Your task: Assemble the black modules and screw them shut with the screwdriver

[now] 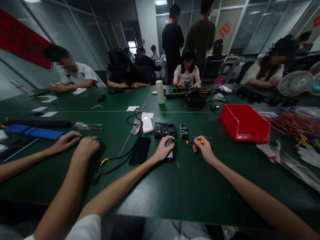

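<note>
My left hand [163,150] is closed over a small dark device [170,149] that lies on the green table [190,190], pinning it in place. My right hand [204,149] pinches a small orange-handled screwdriver [195,142], whose tip points left toward the device. Just behind the device stand a row of three dark modules [164,129] and a small circuit board [183,131]. A black phone [140,150] lies flat to the left of my left hand.
A co-worker's two hands [75,143] work on coloured wires at my left. A red bin [243,122], a pile of wires [295,125] and gloves [272,150] lie to the right. A white bottle [160,91], cables and seated people fill the far side.
</note>
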Demonstrator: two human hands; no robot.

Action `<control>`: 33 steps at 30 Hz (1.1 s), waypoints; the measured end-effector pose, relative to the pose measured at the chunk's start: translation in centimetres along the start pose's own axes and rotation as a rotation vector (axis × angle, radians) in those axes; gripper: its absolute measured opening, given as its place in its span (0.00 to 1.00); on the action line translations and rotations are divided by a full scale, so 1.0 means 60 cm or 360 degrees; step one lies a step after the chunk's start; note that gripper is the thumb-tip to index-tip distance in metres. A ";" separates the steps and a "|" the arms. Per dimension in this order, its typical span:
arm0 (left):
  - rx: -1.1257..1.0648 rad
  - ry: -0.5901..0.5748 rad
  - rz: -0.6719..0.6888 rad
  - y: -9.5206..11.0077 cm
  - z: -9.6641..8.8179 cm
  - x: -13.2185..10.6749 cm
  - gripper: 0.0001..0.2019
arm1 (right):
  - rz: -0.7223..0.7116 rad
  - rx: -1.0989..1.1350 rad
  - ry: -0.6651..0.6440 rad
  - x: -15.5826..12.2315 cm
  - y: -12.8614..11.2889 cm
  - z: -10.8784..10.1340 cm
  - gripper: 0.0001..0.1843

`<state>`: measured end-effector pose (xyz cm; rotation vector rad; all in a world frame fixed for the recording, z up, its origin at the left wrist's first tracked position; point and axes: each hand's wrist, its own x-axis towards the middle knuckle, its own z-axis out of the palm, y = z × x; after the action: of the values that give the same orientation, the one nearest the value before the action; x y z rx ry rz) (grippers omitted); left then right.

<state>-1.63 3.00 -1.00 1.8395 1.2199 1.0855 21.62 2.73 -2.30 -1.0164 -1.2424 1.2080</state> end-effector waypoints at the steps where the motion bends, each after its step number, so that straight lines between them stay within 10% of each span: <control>1: 0.0002 -0.0002 -0.0004 0.000 0.000 0.000 0.13 | -0.0015 0.0005 -0.0005 0.000 0.000 0.000 0.14; 33: -0.0003 0.0006 0.0032 -0.011 0.003 0.001 0.13 | -0.0047 -0.0012 -0.0059 0.003 0.008 -0.007 0.13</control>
<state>-1.74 3.31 -1.63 1.8529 1.2047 1.1010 21.96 2.97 -2.77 -0.9816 -1.2879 1.2048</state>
